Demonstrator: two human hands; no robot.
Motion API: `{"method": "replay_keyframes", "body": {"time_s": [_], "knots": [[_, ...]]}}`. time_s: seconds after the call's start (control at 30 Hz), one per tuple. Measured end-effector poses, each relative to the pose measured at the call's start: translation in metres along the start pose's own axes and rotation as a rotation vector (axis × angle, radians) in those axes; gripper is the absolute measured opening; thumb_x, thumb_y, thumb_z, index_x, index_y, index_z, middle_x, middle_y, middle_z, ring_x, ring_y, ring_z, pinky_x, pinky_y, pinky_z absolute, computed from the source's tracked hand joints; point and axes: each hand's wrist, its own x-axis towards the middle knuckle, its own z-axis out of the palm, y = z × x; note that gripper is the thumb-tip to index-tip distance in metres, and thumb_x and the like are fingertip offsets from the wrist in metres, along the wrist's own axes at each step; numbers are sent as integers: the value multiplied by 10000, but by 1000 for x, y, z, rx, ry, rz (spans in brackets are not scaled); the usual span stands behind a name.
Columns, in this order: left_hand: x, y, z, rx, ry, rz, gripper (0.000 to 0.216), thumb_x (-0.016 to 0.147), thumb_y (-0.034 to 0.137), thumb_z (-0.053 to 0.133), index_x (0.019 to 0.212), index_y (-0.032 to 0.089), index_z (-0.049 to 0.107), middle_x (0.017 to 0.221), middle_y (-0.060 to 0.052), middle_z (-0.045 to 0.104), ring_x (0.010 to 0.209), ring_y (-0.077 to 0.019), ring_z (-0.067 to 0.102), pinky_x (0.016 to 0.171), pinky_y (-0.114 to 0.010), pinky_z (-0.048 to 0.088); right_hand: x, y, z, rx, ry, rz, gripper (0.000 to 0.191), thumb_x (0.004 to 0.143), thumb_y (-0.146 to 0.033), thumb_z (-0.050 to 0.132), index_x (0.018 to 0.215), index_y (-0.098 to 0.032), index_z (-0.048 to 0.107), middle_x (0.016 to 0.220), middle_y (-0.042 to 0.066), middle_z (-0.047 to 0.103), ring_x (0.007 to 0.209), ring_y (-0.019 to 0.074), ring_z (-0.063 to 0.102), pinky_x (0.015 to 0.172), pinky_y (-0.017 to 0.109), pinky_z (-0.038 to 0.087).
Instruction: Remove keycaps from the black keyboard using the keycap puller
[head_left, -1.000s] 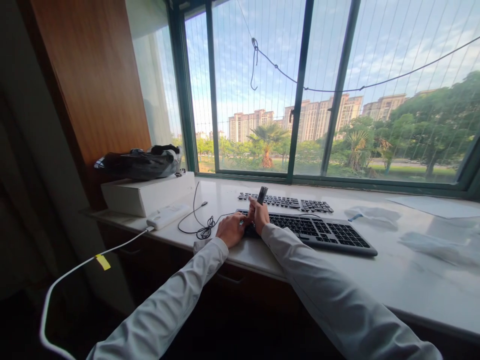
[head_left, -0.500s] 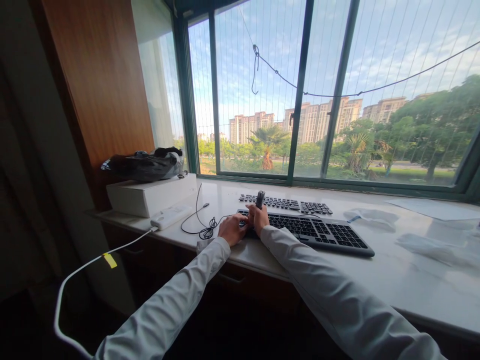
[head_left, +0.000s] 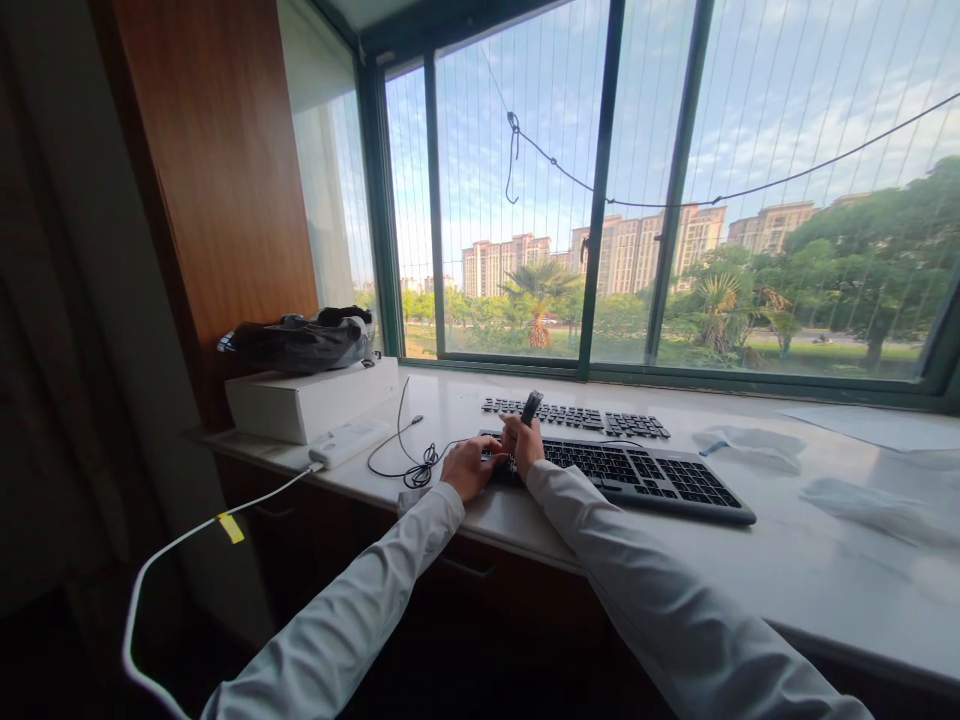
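A black keyboard point(head_left: 660, 480) lies on the white countertop, with many of its key positions showing no caps. Over its left end my right hand point(head_left: 524, 444) is closed around a slim black tool point(head_left: 532, 406), whose upper end sticks out above the fist, leaning right. The tool's lower end is hidden by my fingers, so its kind does not show. My left hand point(head_left: 468, 467) is close beside it at the keyboard's left edge, fingers bent and thumb drawn in; whatever they pinch is too small or covered. Behind the keyboard, loose black keycaps point(head_left: 637, 426) lie in rows.
A coiled black cable point(head_left: 421, 468) lies left of the keyboard. Further left are a white power strip point(head_left: 349, 442) and a white box point(head_left: 304, 400) bearing a dark plastic bag point(head_left: 300, 342). Clear plastic bags point(head_left: 862, 500) lie at right. A window stands behind.
The black tool in my right hand has tipped from nearly upright to leaning right. Both hands stay at the keyboard's left end. The whole view has shifted slightly.
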Motion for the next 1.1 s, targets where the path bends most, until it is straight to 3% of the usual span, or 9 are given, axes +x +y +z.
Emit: {"method": "replay_keyframes", "body": {"time_s": [0.1,0.2,0.37,0.43,0.57,0.77,1.1], "knots": [[2,-3,0,-124,61,-16,181,827,369,581,914,255,692,935,6,724,903,-181,647,822,-273,467,9,-7,-6,67,17,-32,439,695,-348,603,477,-228,242,383,-94,187,356,55,153,352,236,139],[3,-6,-1,-190,143,-37,162,843,346,563,893,235,671,907,1,720,869,-165,648,807,-266,463,16,-16,-14,-77,10,-74,441,730,-397,579,476,-226,261,386,-86,211,364,63,172,374,244,154],[3,-9,-1,-171,209,-50,167,878,360,515,930,249,629,902,5,712,853,-156,645,743,-260,454,16,-23,-24,-846,-12,-220,435,787,-481,522,468,-197,439,440,-12,419,451,111,383,471,253,241],[3,-10,0,-154,210,-56,171,884,369,508,941,253,621,911,4,712,853,-156,646,736,-257,451,12,-23,-24,-1130,-83,-259,433,817,-481,498,491,-196,518,494,18,506,508,137,470,501,257,253],[3,-11,0,-101,211,-104,169,884,351,515,977,246,610,942,-8,715,862,-172,652,732,-257,451,4,-23,-23,-1422,-292,-267,330,836,-478,503,691,-234,672,667,49,651,665,185,605,555,248,316],[5,-12,0,-65,243,-105,166,879,312,532,1017,247,597,962,-12,714,838,-175,660,734,-251,452,1,-26,-22,-1556,-347,-233,349,861,-529,449,964,-288,680,823,46,699,791,209,645,613,255,378],[5,-11,2,-46,246,-53,141,839,277,584,969,231,613,953,-12,715,824,-178,661,749,-268,466,2,-28,-22,-1564,-389,-191,316,855,-492,468,942,-280,685,878,39,701,845,200,640,644,246,392]]}}
